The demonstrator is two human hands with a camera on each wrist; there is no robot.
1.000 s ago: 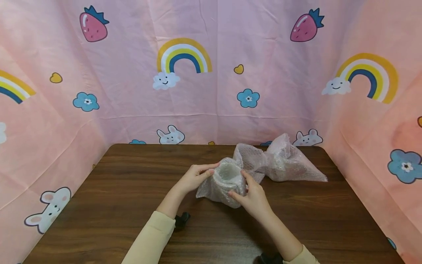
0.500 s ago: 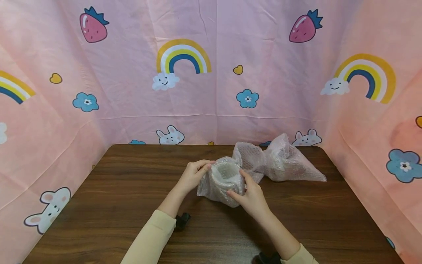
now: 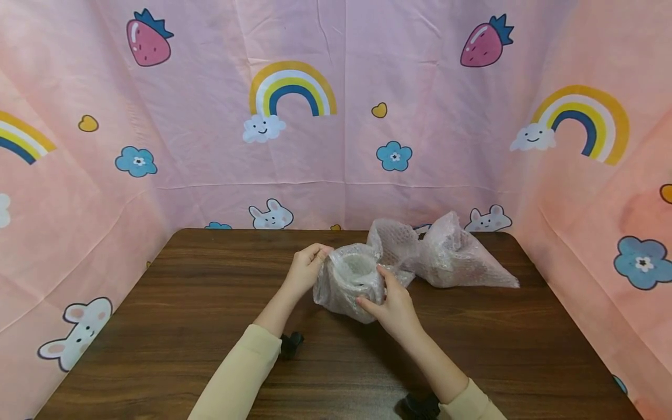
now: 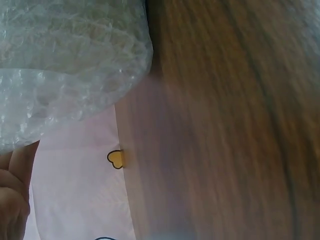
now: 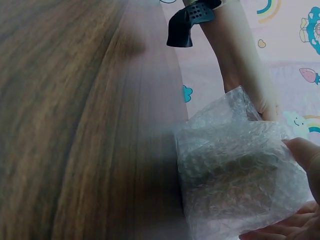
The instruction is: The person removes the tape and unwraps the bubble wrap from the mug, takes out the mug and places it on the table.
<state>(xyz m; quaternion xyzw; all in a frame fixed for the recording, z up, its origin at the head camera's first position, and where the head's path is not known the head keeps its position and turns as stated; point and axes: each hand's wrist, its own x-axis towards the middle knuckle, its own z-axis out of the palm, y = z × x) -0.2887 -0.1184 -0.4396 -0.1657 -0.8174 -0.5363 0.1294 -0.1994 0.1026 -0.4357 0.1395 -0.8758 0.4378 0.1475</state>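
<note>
Bubble wrap [image 3: 353,286] sits between my hands above the middle of the tabletop [image 3: 157,326], bunched round a pale round thing whose open mouth shows at the top; I cannot tell what it is. From the head view my left hand [image 3: 306,270] curls its fingers over the left rim of the bundle and my right hand [image 3: 391,303] pinches the film on the near right side, while the loose tail of the sheet [image 3: 446,256] trails back toward the pink curtain [image 3: 336,146]. In the left wrist view the wrap [image 4: 65,65] bulges soft and cloudy just above my fingertips [image 4: 17,170]. In the right wrist view the bundle [image 5: 235,165] looks light and squashy, slick on its skin, perhaps fragile within, so I judge the firm rim the better hold, not the slack film; my right fingers [image 5: 305,155] press its far side.
</note>
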